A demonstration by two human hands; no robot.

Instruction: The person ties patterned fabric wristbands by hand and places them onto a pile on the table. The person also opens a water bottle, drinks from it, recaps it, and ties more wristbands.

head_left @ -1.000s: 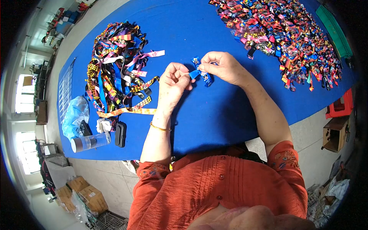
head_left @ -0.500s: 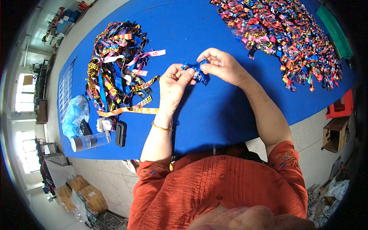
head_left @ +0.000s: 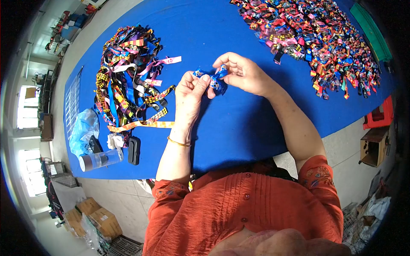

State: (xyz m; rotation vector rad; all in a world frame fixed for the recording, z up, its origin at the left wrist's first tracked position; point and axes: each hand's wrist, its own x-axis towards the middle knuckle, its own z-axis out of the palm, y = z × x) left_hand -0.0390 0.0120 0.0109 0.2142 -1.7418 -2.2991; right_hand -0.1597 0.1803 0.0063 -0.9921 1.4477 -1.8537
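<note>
Between my two hands is a blue patterned ribbon strip (head_left: 215,82), folded over on itself above the blue table cover (head_left: 230,132). My left hand (head_left: 191,89) pinches it between thumb and fingers. At its upper right part, my right hand (head_left: 241,76) grips it with thumb and fingertips. Left of my left hand lies a tangled pile of long colourful straps (head_left: 128,81). One orange strap (head_left: 160,124) reaches from that pile to my left forearm.
A wide heap of small colourful looped straps (head_left: 316,42) covers the back right. At the front left are a blue plastic bag (head_left: 83,132), a clear bottle (head_left: 101,160) and a black case (head_left: 134,150). A red stool (head_left: 380,114) stands beyond the right edge.
The blue strip has been folded and bunched closer together. My left hand has moved its grip onto the strip's patterned part, and my right hand has shifted slightly left.
</note>
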